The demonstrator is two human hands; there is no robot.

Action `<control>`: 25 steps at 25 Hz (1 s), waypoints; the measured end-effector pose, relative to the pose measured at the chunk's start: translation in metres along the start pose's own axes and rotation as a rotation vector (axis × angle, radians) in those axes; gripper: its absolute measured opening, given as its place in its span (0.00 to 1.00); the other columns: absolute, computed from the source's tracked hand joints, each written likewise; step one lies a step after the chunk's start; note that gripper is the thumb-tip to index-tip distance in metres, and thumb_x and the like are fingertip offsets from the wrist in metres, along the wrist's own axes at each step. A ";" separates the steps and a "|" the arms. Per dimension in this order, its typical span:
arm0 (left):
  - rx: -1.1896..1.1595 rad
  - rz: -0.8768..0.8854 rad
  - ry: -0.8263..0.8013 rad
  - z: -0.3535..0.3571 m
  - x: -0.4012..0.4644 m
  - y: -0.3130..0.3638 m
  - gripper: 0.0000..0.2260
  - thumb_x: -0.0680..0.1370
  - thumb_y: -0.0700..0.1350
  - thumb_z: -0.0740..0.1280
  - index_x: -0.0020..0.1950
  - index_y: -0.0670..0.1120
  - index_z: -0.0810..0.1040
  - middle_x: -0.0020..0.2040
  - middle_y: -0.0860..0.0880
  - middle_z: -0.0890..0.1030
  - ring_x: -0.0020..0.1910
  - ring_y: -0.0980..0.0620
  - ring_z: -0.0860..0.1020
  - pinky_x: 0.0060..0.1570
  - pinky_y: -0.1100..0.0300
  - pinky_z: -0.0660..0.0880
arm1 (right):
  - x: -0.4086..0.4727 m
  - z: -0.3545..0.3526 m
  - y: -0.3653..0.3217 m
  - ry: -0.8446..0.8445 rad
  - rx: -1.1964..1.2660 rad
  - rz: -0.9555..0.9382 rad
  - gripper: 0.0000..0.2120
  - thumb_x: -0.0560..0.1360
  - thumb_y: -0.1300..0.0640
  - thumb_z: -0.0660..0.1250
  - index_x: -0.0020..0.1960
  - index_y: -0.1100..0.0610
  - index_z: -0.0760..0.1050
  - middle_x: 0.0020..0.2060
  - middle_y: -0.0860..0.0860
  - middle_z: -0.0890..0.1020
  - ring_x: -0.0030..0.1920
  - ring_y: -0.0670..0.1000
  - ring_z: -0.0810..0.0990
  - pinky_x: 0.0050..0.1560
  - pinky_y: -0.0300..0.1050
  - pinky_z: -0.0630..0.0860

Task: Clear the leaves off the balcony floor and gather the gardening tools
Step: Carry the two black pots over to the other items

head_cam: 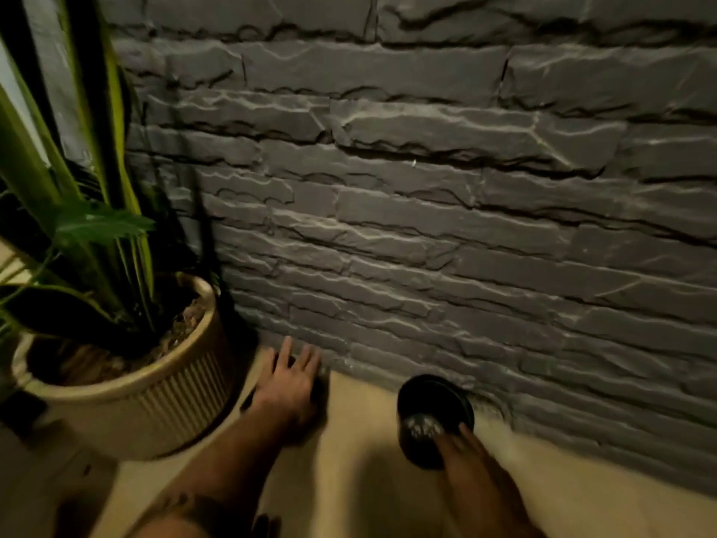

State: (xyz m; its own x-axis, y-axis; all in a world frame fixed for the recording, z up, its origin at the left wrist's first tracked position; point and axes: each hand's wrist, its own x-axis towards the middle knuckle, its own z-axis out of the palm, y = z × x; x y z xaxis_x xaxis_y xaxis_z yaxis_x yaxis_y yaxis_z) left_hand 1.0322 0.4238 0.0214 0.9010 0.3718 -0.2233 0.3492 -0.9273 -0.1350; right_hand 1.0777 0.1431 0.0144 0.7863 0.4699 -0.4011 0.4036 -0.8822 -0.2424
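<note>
Down in the corner where the pale tan balcony floor [361,471] meets the dark grey rough stone wall [426,227], the person's left hand [289,386] reaches forward, palm down, its fingers [286,349] straight and spread, tips almost at the foot of the wall. Something dark lies under and beside that palm, flat on the floor; it is too blurred to say whether it is a leaf or a tool, and I cannot tell if the hand touches it.

The right hand [461,444] holds a small black round plastic pot [430,417] tipped on its side, mouth toward the wall, the fingers curled about its lower end. The pot sits at the wall's foot, well right of the left hand.

To the left stands a large ribbed beige planter [155,405] of tall green striped leaves [97,188], just beside the left wrist.

By my reckoning the left hand is plainly nearer the dark thing, which lies straight beneath its fingers; closing them downward should take it.
</note>
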 end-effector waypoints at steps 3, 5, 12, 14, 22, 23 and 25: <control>0.042 -0.033 -0.033 0.002 -0.005 0.004 0.35 0.81 0.52 0.62 0.82 0.47 0.47 0.81 0.45 0.52 0.79 0.37 0.49 0.76 0.40 0.50 | 0.008 -0.002 0.003 0.003 0.051 -0.037 0.25 0.87 0.48 0.46 0.82 0.46 0.45 0.82 0.48 0.46 0.81 0.51 0.45 0.80 0.52 0.50; 0.102 -0.024 -0.058 0.000 -0.010 0.004 0.28 0.81 0.48 0.64 0.79 0.49 0.58 0.76 0.43 0.59 0.74 0.38 0.57 0.73 0.42 0.61 | 0.012 0.000 0.006 -0.014 0.004 -0.033 0.24 0.87 0.48 0.47 0.82 0.47 0.48 0.82 0.50 0.50 0.81 0.52 0.50 0.79 0.49 0.51; -0.083 0.021 0.042 -0.022 -0.044 0.015 0.21 0.81 0.38 0.60 0.72 0.52 0.62 0.68 0.47 0.68 0.67 0.44 0.71 0.59 0.49 0.75 | -0.024 -0.022 -0.015 -0.026 -0.097 -0.069 0.23 0.85 0.56 0.49 0.80 0.48 0.58 0.78 0.50 0.63 0.77 0.53 0.59 0.74 0.49 0.63; -0.119 0.055 0.047 -0.041 -0.066 0.026 0.20 0.81 0.38 0.60 0.70 0.52 0.62 0.65 0.47 0.70 0.65 0.44 0.73 0.59 0.50 0.75 | -0.051 -0.040 -0.017 0.008 -0.117 -0.077 0.22 0.84 0.58 0.51 0.76 0.48 0.63 0.73 0.48 0.70 0.75 0.52 0.62 0.69 0.49 0.69; -0.127 0.148 -0.030 -0.198 -0.168 0.039 0.16 0.84 0.47 0.57 0.72 0.55 0.66 0.68 0.48 0.69 0.67 0.47 0.69 0.63 0.53 0.72 | -0.178 -0.197 -0.038 0.039 -0.109 -0.079 0.25 0.84 0.59 0.45 0.79 0.47 0.59 0.75 0.48 0.67 0.76 0.53 0.61 0.68 0.48 0.69; -0.119 0.159 -0.021 -0.228 -0.181 0.039 0.15 0.84 0.49 0.56 0.72 0.56 0.67 0.67 0.49 0.69 0.66 0.48 0.69 0.62 0.53 0.73 | -0.198 -0.224 -0.043 0.046 -0.108 -0.081 0.25 0.85 0.60 0.47 0.80 0.47 0.58 0.76 0.48 0.66 0.76 0.53 0.60 0.69 0.47 0.68; -0.117 0.180 0.016 -0.292 -0.204 0.039 0.14 0.85 0.52 0.55 0.70 0.55 0.68 0.66 0.50 0.70 0.66 0.48 0.70 0.61 0.53 0.73 | -0.236 -0.281 -0.055 0.089 -0.098 -0.063 0.25 0.85 0.61 0.49 0.80 0.47 0.58 0.76 0.48 0.66 0.76 0.54 0.60 0.70 0.47 0.68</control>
State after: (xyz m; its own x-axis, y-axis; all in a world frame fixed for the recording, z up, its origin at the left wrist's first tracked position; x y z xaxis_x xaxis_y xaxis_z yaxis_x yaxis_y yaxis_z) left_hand 0.9376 0.2989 0.3435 0.9552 0.1997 -0.2183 0.2087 -0.9778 0.0187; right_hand 1.0012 0.0724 0.3702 0.7947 0.5238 -0.3069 0.4938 -0.8518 -0.1750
